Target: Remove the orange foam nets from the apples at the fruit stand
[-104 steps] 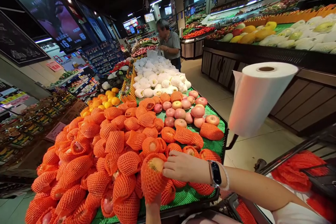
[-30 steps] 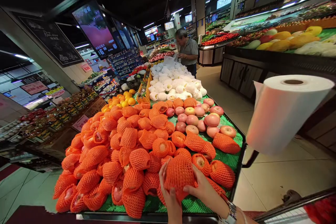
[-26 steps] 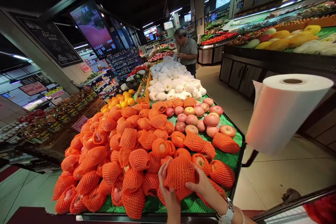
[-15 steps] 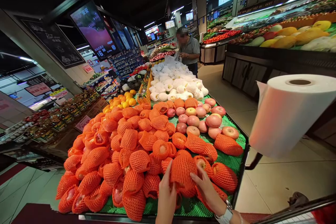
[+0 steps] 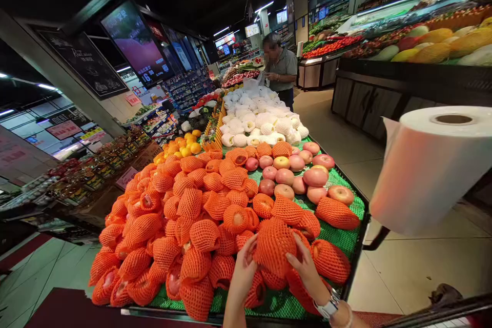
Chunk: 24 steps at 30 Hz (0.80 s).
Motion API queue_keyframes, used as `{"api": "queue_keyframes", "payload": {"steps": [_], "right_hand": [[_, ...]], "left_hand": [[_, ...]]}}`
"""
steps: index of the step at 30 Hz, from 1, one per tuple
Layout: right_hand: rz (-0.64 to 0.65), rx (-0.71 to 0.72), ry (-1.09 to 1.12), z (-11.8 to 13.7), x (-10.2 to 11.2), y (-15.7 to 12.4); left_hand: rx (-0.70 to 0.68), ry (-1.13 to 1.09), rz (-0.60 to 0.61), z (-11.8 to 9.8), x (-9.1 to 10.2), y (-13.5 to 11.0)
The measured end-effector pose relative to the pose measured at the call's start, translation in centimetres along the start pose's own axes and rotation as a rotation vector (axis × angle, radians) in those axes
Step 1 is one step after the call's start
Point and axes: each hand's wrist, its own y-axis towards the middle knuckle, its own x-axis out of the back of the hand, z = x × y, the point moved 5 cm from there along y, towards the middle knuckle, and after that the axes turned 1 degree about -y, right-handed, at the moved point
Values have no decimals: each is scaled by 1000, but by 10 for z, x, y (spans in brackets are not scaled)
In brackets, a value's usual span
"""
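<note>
Between my two hands is an apple in an orange foam net [image 5: 275, 247], held just above the front of the display. My left hand [image 5: 244, 266] grips it from the left, fingers curled against the net. On the other side my right hand [image 5: 306, 265] closes on it, with a watch [image 5: 329, 304] at the wrist. The net covers nearly all of this fruit. Around it lie several more netted apples [image 5: 205, 236], piled thickest on the left. Bare apples [image 5: 315, 176] sit farther back on the green mat [image 5: 338, 230].
A roll of plastic bags [image 5: 423, 174] stands on a bracket at the right edge. White-netted fruit [image 5: 265, 120] and oranges [image 5: 188, 144] lie farther back. Another person [image 5: 280, 69] stands beside the far end. A melon counter [image 5: 415, 74] runs along the right.
My hands and the netted apple have shifted slightly right, and the fruit has turned a little between my fingers. The camera view has moved slightly.
</note>
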Motion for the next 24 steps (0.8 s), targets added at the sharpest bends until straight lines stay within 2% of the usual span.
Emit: {"api": "queue_keyframes", "payload": {"steps": [2,3,4,6,8,10,12,14,17,20,22,24], "right_hand": [[81,119,-10,23,4,4],[165,206,-10,37,3,4],[258,295,-14,51,0,3],[369,408,-35,74,-6,3],[310,348,-53,84,-7,9],[267,187,-35,81,-8,15],[366,64,-1,75,-16,18],[474,32,-1,73,-23,20],[454,82,-47,78,-24,39],[369,224,-171,98,-25,86],[280,307,-257,116,-29,129],[229,384,-304,133,-38,169]], "left_hand": [[87,-236,191,4,-16,-9],[94,-309,216,5,-23,-12],[88,-351,176,7,-26,-13],[67,-369,-15,11,-29,-13],[63,-365,-181,16,-30,-11],[18,-291,-256,16,-30,-9],[-99,-112,-275,12,-27,-4],[-209,46,-245,11,-24,5],[-224,-4,-164,18,-11,28],[-189,-105,-150,16,16,47],[-181,-99,-182,8,39,46],[-175,-110,-171,3,58,33]]}}
